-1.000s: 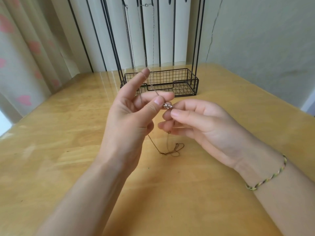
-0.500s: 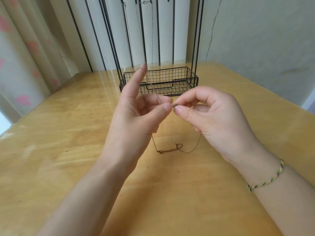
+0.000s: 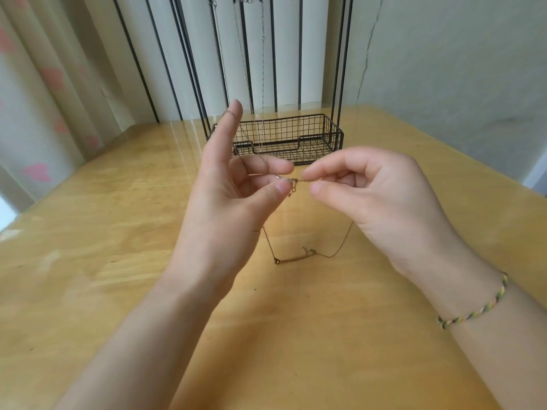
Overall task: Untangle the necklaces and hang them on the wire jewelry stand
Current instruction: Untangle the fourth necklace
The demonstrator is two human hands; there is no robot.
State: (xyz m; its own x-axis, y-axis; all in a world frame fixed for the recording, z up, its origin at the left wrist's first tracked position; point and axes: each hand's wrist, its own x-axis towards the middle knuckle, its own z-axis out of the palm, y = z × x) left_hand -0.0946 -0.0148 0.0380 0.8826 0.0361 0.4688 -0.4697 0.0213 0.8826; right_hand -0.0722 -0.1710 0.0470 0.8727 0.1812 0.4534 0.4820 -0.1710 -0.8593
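Note:
My left hand [image 3: 228,196] is raised above the table with the index finger straight up; a thin chain loops over that fingertip, and thumb and middle finger pinch the chain near its small clasp [image 3: 293,184]. My right hand [image 3: 376,196] pinches the same thin gold necklace [image 3: 296,257] just right of the clasp. The necklace's lower loop hangs down and lies on the wooden table [image 3: 118,232] between my wrists. Behind my hands stands the black wire jewelry stand [image 3: 313,134] with its basket base. Thin silver chains [image 3: 262,69] hang from its top.
A pale wall with a crack rises at the right. Curtains with pink shapes hang at the left. Black vertical bars stand behind the jewelry stand. A braided bracelet [image 3: 473,312] is on my right wrist.
My right hand turned from lying low under the clasp to pinching the chain from the right. The two hands drew slightly apart, and the hanging loop spread wider on the table.

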